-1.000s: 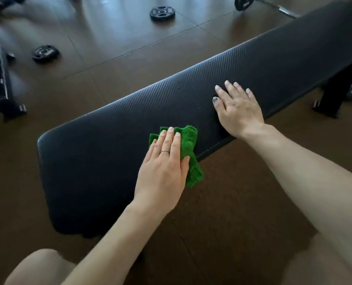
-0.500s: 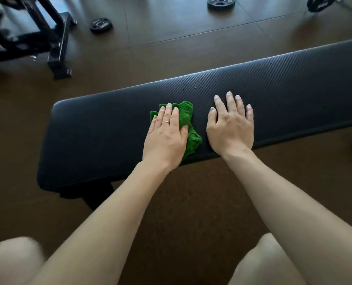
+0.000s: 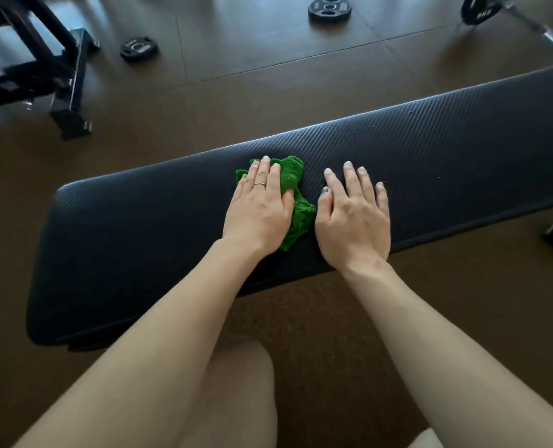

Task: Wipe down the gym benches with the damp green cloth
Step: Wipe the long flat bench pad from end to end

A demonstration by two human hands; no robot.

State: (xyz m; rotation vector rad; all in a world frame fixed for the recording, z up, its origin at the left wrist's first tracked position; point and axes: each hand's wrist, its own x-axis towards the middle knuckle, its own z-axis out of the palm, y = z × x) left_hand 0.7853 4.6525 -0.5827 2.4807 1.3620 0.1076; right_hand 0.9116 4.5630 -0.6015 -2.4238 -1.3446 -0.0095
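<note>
Brown matted gym floor (image 3: 268, 69), seams running across it. On it, beyond the bench, two black weight plates (image 3: 330, 10) (image 3: 139, 48), a black metal frame (image 3: 58, 76) at far left, a barbell end (image 3: 482, 9) at top right. Across the middle, a long black bench pad (image 3: 139, 240) serving as tabletop, finely ribbed, slanting up toward the right. On its middle, the green cloth (image 3: 296, 195): bright green, nubby terry, crumpled into loose folds, lying flat on the pad. Left hand (image 3: 257, 210) pressing down on the cloth with straight fingers, grip flat rather than curled, a thin ring on one finger. Right hand (image 3: 354, 218) just beside the cloth, palm down on bare pad, fingers spread and straight, holding nothing. Bare knees at the bottom edge.
</note>
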